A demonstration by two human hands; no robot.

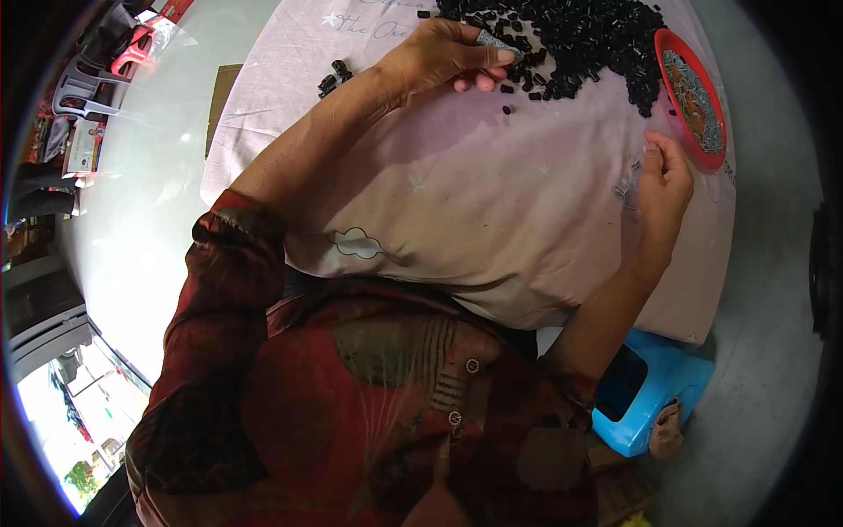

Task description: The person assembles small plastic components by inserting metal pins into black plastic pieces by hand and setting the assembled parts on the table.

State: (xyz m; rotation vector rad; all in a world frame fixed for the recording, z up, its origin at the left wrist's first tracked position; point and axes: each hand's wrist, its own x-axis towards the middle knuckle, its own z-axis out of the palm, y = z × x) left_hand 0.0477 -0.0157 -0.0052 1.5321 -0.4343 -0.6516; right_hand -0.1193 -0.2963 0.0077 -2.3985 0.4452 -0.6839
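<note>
Beside a big heap of small black cylindrical parts (580, 44) at the far side of the table, my left hand (430, 60) is closed, thumb against fingers. A grey speckled piece (497, 42) shows along its index finger; whether it is held or wrapped round the finger cannot be made out. My right hand (666, 180) is curled shut near the table's right side, thumb and forefinger together; anything between them is too small to see. A few small silvery metal pieces (623, 190) lie just left of it. Beyond it, a red oval bowl (663, 54) holds many thin metal pieces.
A pale pink printed cloth (421, 193) covers the table. A small group of black parts (334, 79) lies left of my forearm. A blue plastic container (680, 373) with a brown cloth stands below the right edge. Plastic chairs (83, 86) stand on the floor at left.
</note>
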